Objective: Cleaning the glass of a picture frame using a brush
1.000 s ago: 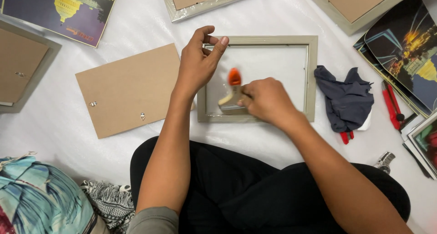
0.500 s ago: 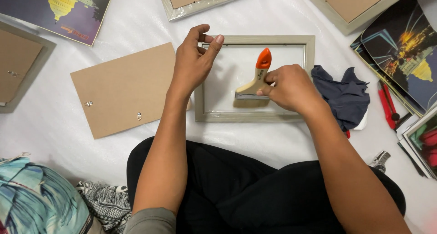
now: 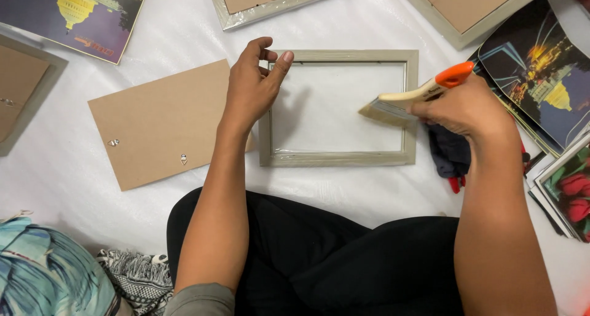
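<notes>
A grey-green picture frame lies face down on the white sheet in front of my crossed legs, its glass showing. My left hand rests on the frame's upper left corner, fingers loosely spread. My right hand grips a flat paintbrush with a wooden handle and an orange tip. The bristles point left and sit over the frame's right edge. A brown backing board with small metal hangers lies flat to the left of the frame.
A dark cloth lies under my right wrist. Other frames lie at the top, top right and far left. Night-city prints lie at top left and right; a flower print at far right.
My right hand has carried the brush from the frame's lower left across the glass to its right edge. My left hand has stayed at the upper left corner.
</notes>
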